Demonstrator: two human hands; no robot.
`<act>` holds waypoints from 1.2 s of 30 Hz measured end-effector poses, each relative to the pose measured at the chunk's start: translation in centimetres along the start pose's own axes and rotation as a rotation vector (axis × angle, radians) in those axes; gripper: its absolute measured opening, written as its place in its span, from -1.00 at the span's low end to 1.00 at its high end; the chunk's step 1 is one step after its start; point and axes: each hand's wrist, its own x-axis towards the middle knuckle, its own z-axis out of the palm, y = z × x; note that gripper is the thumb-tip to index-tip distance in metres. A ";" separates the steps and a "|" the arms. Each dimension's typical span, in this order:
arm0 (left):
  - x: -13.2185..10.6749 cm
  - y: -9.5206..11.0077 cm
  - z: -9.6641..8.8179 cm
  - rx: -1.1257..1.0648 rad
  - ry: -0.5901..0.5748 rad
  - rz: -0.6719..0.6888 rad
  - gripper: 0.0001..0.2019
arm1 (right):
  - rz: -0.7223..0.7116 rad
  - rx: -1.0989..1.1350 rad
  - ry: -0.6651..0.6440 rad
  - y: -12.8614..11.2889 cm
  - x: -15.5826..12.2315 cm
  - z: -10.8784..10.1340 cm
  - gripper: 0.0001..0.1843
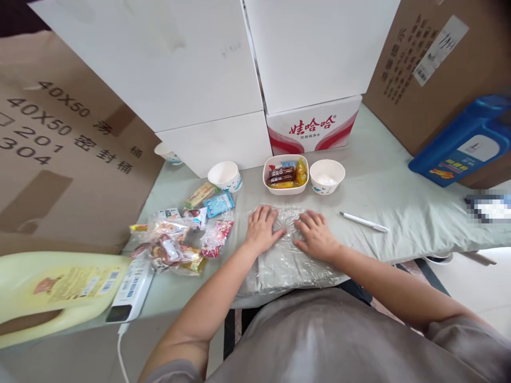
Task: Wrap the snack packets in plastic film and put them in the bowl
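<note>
Plastic bag (287,255): clear crinkled film lying flat at the near edge of the desk (399,213), below a white dish (285,191) of wrapped snacks
Hands: left hand (261,229) and right hand (317,234) rest side by side on the bag's far end; palms down, fingers spread, clamped on nothing
Handling: probably very light, limp and slippery; likely to crumple and slide on the cloth; tears more readily than it breaks
Hold: judged best pinched at a corner or edge; which end opens cannot be told
Writing, red-and-white carton (313,127): red characters 娃哈哈; the smaller line beneath is too small to read
Writing, cardboard box (59,149): "40X50" twice, "201", "304", plus Chinese characters
Other labels: blue jug (463,141), yellow jug (51,290) and snack packets (175,239) carry print too small to read
</note>
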 end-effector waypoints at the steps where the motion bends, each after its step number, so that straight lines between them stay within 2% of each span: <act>1: -0.1 -0.5 0.0 0.021 -0.031 -0.045 -0.31 | 0.075 -0.038 -0.015 0.5 -0.2 -0.1 -0.21; 3: -0.2 -1.4 -0.1 0.041 -0.093 -0.124 -0.17 | 0.189 -0.096 -0.052 1.4 -0.4 -0.2 0.02; 5: -0.2 -2.1 -0.1 0.049 -0.120 -0.197 -0.12 | 0.229 -0.124 -0.081 2.1 -0.5 -0.4 0.11; 8: -0.4 -2.9 -0.9 0.019 -0.022 -0.269 -0.25 | 0.227 -0.095 -0.075 2.8 -0.7 -1.0 0.11; 10: -1.4 -3.2 -2.2 -0.071 0.119 -0.203 -0.44 | 0.173 -0.006 -0.021 3.4 -1.2 -2.1 -0.07; 12: -3.2 -3.1 -3.9 -0.214 0.222 -0.038 -0.61 | 0.040 0.168 0.038 4.3 -2.1 -3.7 -0.27; 13: -4.4 -2.9 -4.8 -0.290 0.229 0.058 -0.66 | -0.057 0.278 0.046 4.8 -2.7 -4.6 -0.30; 15: -7.2 -2.5 -6.2 -0.413 0.110 0.249 -0.68 | -0.251 0.479 0.001 5.7 -4.1 -6.0 -0.24; 16: -8.6 -2.3 -6.6 -0.445 0.013 0.323 -0.57 | -0.325 0.535 -0.043 6.0 -4.8 -6.4 -0.17; 18: -11.2 -2.0 -6.6 -0.408 -0.153 0.400 -0.37 | -0.426 0.526 -0.139 6.3 -6.4 -6.5 -0.02; 19: -12.3 -2.0 -6.3 -0.359 -0.210 0.410 -0.35 | -0.452 0.467 -0.165 6.2 -7.2 -6.2 0.02; 21: -14.0 -2.1 -5.5 -0.255 -0.259 0.398 -0.47 | -0.455 0.309 -0.121 5.5 -8.6 -5.0 -0.06; 23: -14.9 -2.3 -4.7 -0.198 -0.245 0.379 -0.60 | -0.402 0.186 0.056 4.2 -9.5 -3.9 -0.17; 25: -15.1 -2.4 -4.1 -0.179 -0.215 0.367 -0.65 | -0.376 0.142 0.266 2.4 -9.5 -3.2 -0.14; 28: -14.8 -2.0 -3.7 -0.179 -0.183 0.362 -0.69 | -0.510 0.174 0.444 -0.8 -7.7 -3.4 -0.11; 30: -14.3 -1.6 -3.8 -0.176 -0.167 0.369 -0.67 | -0.633 0.198 0.455 -2.8 -5.7 -4.1 -0.20; 34: -12.9 0.0 -4.4 -0.123 -0.163 0.359 -0.48 | -0.731 0.181 0.305 -5.6 -1.9 -5.9 -0.33; 36: -11.9 0.9 -4.8 -0.122 -0.191 0.369 -0.45 | -0.797 0.149 0.243 -6.4 -0.9 -6.7 -0.38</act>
